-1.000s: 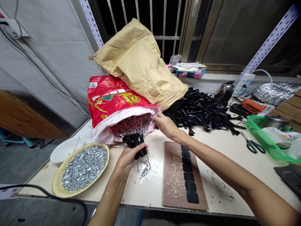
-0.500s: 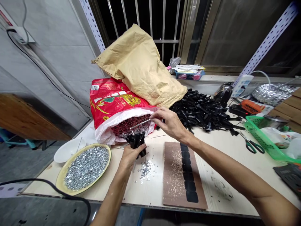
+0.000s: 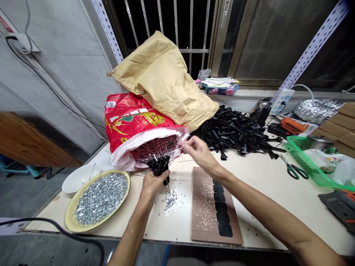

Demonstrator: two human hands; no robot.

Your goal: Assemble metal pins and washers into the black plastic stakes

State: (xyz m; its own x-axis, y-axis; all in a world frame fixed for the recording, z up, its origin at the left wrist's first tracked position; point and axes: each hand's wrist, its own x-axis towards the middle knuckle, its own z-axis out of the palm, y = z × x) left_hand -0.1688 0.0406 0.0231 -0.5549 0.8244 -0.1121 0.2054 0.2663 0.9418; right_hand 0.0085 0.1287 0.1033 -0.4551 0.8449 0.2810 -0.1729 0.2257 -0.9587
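My left hand (image 3: 152, 186) is closed around a bundle of black plastic parts (image 3: 160, 166), with thin metal pins poking out above and below. Between thumb and fingertips, my right hand (image 3: 199, 152) pinches a thin metal pin (image 3: 174, 150) that points left, just above the bundle. Whether its tip touches a part, I cannot tell. Behind both hands lies a red-and-white bag (image 3: 133, 118), its mouth showing many reddish pins (image 3: 154, 146). A small heap of washers (image 3: 172, 199) lies on the table below my left hand.
Left stand a yellow dish (image 3: 70, 220) of washers and a white bowl (image 3: 73, 181). A brown board (image 3: 199, 221) with black patches lies centre-right. Behind are a paper sack (image 3: 163, 77) and piled black parts (image 3: 233, 129). Scissors (image 3: 295, 170) and a green basket (image 3: 313, 173) lie right.
My right hand has come slightly lower and toward me with the pin, nearer the black parts. The left hand keeps its grip on the bundle. The view has shifted slightly.
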